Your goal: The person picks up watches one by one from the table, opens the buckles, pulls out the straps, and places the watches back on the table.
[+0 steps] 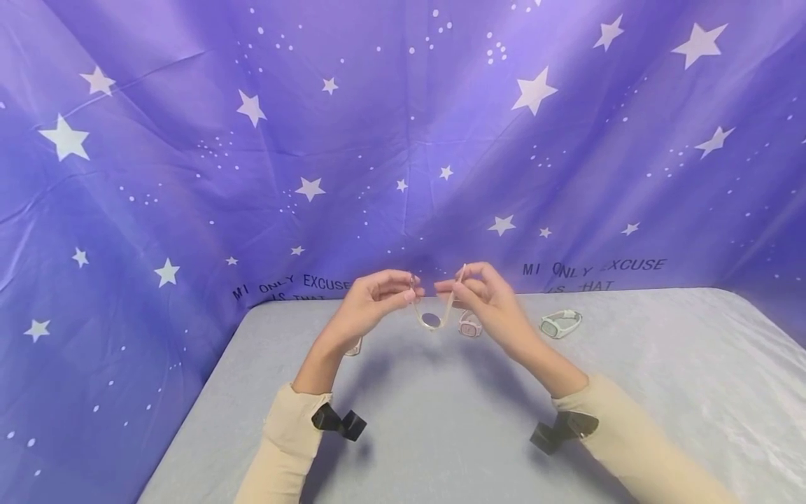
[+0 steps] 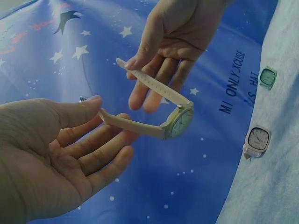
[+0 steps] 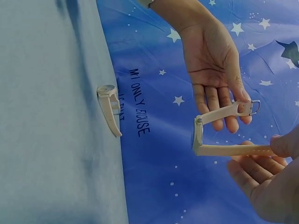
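Observation:
A wristwatch (image 1: 431, 320) with a round dial and a pale beige strap hangs in a U shape between my two hands, above the table. My left hand (image 1: 371, 304) pinches the buckle end of the strap between thumb and fingers; the metal buckle (image 3: 255, 107) shows in the right wrist view. The other strap end, with its row of holes, is pinched by my right hand (image 1: 491, 301). In the left wrist view the watch face (image 2: 181, 122) is turned to the right, away from both palms.
On the grey cloth-covered table (image 1: 428, 434) lie a pink square-cased watch (image 1: 469, 325) and a green one (image 1: 560, 324) to the right. Another pale watch (image 3: 108, 105) lies partly hidden behind my left wrist in the head view. A purple starry curtain (image 1: 403, 140) hangs behind.

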A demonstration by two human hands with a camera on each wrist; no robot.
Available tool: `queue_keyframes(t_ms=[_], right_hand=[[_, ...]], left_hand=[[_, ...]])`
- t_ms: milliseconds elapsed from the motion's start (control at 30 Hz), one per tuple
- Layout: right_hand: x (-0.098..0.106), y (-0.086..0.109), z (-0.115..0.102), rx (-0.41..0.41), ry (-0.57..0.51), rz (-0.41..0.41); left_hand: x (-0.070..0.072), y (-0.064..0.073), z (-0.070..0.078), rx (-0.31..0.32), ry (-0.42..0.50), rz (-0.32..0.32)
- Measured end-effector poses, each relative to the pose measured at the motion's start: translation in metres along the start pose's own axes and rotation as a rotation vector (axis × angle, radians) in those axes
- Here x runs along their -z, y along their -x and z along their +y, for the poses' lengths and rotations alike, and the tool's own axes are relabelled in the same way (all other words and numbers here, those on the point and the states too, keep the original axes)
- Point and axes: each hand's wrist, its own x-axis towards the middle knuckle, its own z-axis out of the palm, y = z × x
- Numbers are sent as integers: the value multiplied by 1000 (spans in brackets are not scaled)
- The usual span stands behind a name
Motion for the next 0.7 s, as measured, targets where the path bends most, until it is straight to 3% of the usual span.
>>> queue_keyframes(t_ms=[200, 433, 700], right_hand=[[-7, -10, 2, -27, -72, 19], [-16, -20, 9, -138, -185, 20], [-27, -33, 18, -317, -302, 45]], left_hand=[[4, -1, -3, 17, 58, 57], [6, -4, -9, 76, 106, 115], [11, -6, -17, 226, 83, 164]])
